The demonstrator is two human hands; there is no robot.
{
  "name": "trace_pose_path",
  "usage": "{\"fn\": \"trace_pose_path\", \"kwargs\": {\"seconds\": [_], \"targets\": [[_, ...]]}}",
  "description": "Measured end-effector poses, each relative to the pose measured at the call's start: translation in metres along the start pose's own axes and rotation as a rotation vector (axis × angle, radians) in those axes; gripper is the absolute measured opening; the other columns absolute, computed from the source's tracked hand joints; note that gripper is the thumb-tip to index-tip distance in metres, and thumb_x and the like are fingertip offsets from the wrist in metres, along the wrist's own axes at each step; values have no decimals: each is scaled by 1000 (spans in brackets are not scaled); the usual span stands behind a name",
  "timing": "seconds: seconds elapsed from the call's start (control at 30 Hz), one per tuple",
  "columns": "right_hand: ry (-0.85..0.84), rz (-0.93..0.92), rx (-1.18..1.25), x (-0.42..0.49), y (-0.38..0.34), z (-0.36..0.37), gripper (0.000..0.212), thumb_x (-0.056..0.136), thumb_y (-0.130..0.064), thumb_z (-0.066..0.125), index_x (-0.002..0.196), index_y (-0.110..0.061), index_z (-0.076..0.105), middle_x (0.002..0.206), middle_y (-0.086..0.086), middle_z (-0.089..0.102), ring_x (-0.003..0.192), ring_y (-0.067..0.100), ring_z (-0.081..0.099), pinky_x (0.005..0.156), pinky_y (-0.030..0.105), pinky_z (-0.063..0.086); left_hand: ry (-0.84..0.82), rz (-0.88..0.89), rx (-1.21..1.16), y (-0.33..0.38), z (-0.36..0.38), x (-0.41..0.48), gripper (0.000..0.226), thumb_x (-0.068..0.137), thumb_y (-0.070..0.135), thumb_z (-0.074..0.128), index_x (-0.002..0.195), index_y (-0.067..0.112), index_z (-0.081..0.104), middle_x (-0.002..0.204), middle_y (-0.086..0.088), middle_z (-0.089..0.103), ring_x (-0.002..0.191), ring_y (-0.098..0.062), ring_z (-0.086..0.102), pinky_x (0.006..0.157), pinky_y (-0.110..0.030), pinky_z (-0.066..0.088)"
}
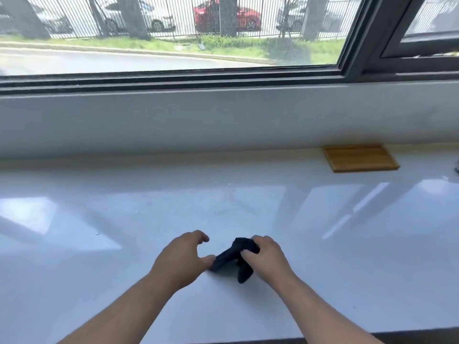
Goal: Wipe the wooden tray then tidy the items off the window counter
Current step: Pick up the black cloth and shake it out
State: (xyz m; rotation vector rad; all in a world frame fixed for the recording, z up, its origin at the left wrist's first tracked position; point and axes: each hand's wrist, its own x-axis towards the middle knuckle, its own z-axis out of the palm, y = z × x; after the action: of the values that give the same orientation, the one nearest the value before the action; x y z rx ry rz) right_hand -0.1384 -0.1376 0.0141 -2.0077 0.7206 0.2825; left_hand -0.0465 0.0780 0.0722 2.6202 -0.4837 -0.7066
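A small dark cloth (232, 256) lies bunched on the white window counter (124, 219), near its front edge. My right hand (269, 258) grips the cloth's right end from above. My left hand (182, 259) pinches the cloth's left end between thumb and fingers. A flat, rectangular wooden tray (360, 158) rests at the back right of the counter, against the wall under the window, well away from both hands. Nothing sits on the tray.
A dark-framed window (173, 80) runs above the white sill wall. A small dark object (457, 167) shows at the right edge of the counter, mostly cut off. The counter's dark front edge (397, 335) runs along the bottom.
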Motion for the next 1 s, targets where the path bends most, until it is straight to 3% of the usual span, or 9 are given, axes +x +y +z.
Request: {"fn": "trace_pose_path", "kwargs": {"seconds": [0.07,0.17,0.3,0.4,0.5,0.6,0.7,0.83,1.0], "targets": [[-32,-48,240,5,-41,-15,22,74,-29,62,89,-15,66,91,7,76,85,24,73,77,41,58,5,40,-28,3,-19,11,65,83,55,70,143,45,47,148,24,50,119,0,53,84,-26,46],[-91,-174,303,0,-111,-45,18,77,-22,61,93,-17,67,79,-4,74,73,11,71,66,25,54,48,163,-79,19,-61,26,74,80,56,73,146,48,43,145,28,49,130,-2,50,85,-26,45],[-43,-266,187,-13,-178,-83,19,73,-21,62,92,-16,67,73,-4,63,66,12,59,63,29,46,63,309,-138,42,-122,43,41,75,47,64,116,49,62,112,29,69,106,0,63,86,-33,55],[46,-256,112,-16,-201,-113,23,71,-28,63,93,-28,69,77,-8,74,72,10,70,66,26,53,70,392,-154,55,-158,60,15,87,52,65,101,49,67,91,29,72,86,5,65,74,-29,55],[118,-257,81,-17,-206,-136,26,70,-32,64,95,-33,71,85,-6,80,78,13,75,70,32,58,100,458,-134,70,-181,69,17,100,46,57,99,38,72,85,20,73,82,-3,65,77,-35,56],[261,-245,71,-15,-200,-145,21,73,-45,67,94,-40,66,85,-7,77,77,17,75,71,41,62,187,464,-247,97,-198,70,29,103,46,51,90,25,67,77,7,71,74,-12,64,73,-41,53],[360,-160,105,-11,-186,-146,53,73,-72,66,116,-43,57,102,-10,67,90,10,69,71,37,60,182,439,-411,133,-214,69,36,105,44,52,85,17,65,68,5,64,66,-18,60,66,-38,48],[140,-59,215,-5,-164,-138,88,65,-92,61,133,-36,54,121,-11,65,102,-2,61,76,27,49,116,409,-579,168,-225,64,36,107,42,52,85,17,66,68,6,56,62,-14,52,62,-33,42],[-102,-126,343,14,-150,-136,89,75,-83,66,145,-29,53,133,-12,66,119,0,59,94,31,48,67,332,-838,192,-246,51,29,110,40,51,96,22,69,65,8,61,53,-10,57,48,-21,46]]}}
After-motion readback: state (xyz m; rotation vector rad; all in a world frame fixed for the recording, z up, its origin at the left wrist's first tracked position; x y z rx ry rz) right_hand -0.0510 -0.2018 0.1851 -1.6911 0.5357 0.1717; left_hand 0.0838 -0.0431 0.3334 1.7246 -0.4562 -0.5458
